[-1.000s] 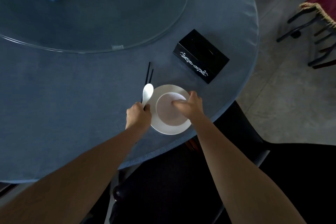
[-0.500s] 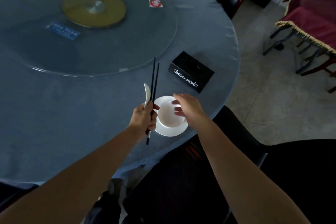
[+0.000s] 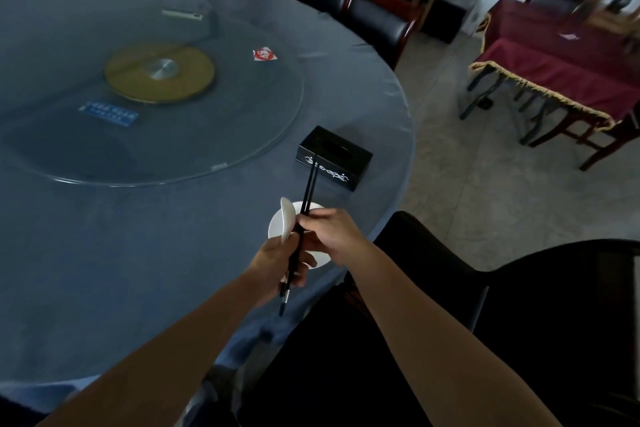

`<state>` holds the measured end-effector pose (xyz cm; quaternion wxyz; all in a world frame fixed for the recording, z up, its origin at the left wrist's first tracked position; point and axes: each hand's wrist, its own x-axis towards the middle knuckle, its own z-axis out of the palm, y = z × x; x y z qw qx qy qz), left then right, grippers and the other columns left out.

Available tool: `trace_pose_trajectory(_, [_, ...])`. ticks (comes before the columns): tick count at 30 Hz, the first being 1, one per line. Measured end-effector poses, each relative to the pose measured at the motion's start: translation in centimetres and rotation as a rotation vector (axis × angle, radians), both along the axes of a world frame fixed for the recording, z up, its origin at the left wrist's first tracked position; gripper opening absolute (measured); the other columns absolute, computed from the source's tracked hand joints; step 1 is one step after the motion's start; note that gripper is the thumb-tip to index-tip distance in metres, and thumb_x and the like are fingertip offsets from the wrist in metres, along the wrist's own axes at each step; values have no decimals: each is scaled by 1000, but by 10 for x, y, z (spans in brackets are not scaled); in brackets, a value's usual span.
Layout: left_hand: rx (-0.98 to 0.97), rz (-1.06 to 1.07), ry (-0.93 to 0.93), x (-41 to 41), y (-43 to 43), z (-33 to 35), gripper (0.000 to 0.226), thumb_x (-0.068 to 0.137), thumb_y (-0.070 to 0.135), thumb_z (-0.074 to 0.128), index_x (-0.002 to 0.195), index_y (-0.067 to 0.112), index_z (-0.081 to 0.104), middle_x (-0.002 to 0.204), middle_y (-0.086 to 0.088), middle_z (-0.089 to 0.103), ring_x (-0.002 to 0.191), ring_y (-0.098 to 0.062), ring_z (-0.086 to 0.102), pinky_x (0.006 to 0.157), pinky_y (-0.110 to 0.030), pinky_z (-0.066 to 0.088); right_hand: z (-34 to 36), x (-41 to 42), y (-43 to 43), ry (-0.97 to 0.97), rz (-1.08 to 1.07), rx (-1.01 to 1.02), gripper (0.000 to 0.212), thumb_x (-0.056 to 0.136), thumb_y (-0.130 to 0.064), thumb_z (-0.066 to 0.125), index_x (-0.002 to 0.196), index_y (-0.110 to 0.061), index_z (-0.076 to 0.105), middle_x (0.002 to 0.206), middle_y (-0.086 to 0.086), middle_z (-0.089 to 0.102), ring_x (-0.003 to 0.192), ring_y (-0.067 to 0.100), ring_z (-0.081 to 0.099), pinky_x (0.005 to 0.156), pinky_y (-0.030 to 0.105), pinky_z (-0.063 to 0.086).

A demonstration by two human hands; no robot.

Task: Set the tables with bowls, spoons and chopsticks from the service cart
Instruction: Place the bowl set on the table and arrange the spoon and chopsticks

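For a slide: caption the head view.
Left hand grips white ceramic spoon and black chopsticks; right hand pinches the chopsticks over white round plate.

Turntable point(image 3: 225, 135) on the middle of the table point(image 3: 138, 253), box point(image 3: 334, 158) right of its rim, plate point(image 3: 321, 258) before the box at the near edge, spoon point(image 3: 287, 218) and chopsticks point(image 3: 309, 191) above the plate in the left hand point(image 3: 273, 262), second table point(image 3: 561, 73) well apart right.

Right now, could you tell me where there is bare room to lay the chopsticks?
Left of the plate, the blue cloth lies bare between the glass turntable and the table edge. Crowded: the black box stands beyond the plate, and the left hand and right hand hold chopsticks and spoon over it.
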<state>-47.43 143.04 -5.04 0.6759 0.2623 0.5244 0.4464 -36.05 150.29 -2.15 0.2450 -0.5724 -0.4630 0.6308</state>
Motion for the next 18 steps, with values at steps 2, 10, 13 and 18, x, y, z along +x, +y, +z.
trace_pose_trajectory(2, [-11, -35, 1, 2, -2, 0, 35, 106, 24, 37, 103, 3, 64, 79, -16, 69, 50, -21, 54, 47, -29, 47, 0, 7, -1, 37, -26, -17, 14, 88, -7, 70, 94, 4, 74, 86, 21, 72, 73, 31, 70, 79, 43, 61])
trace_pose_trajectory(10, [-14, -126, 103, 7, -7, 5, 32, 106, 19, 35, 96, -1, 57, 70, -14, 65, 43, -23, 48, 45, -24, 40, 2, 24, 3, 202, -113, -104, 9, 88, -6, 72, 93, 2, 72, 84, 19, 75, 79, 35, 74, 68, 38, 61])
trace_pose_trajectory(13, [26, -154, 127, 10, -9, 5, 31, 106, 20, 32, 93, 2, 53, 52, -9, 49, 38, -18, 36, 40, -21, 32, 1, 27, 2, 250, -84, -138, 14, 89, -7, 72, 95, 5, 72, 87, 21, 74, 81, 38, 74, 70, 39, 61])
trace_pose_trajectory(18, [19, -214, 139, 5, -9, 1, 28, 106, 21, 34, 92, 5, 53, 54, -11, 44, 40, -17, 32, 41, -23, 32, 0, 30, 2, 256, -61, -161, 22, 92, -9, 69, 102, 10, 71, 92, 26, 72, 84, 40, 73, 72, 40, 61])
